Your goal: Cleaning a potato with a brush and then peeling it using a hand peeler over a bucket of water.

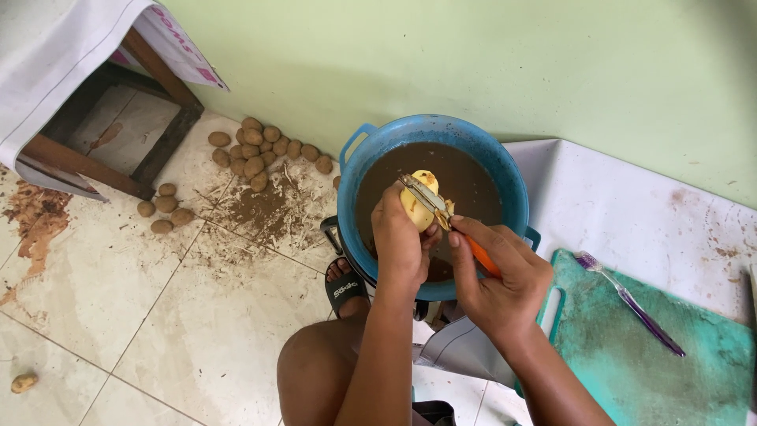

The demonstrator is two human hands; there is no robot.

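Over the blue tub point(359, 170) of brown water, the left hand point(400, 237) grips a half-peeled potato point(418, 207); the right hand point(501, 280) clasps an orange-handled peeler point(441, 211), its blade seemingly touching the potato.

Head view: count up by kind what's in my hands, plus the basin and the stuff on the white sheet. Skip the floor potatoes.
basin: 1
potato, in the left hand: 1
peeler, in the right hand: 1
cutting board: 1
toothbrush: 1
Total: 5
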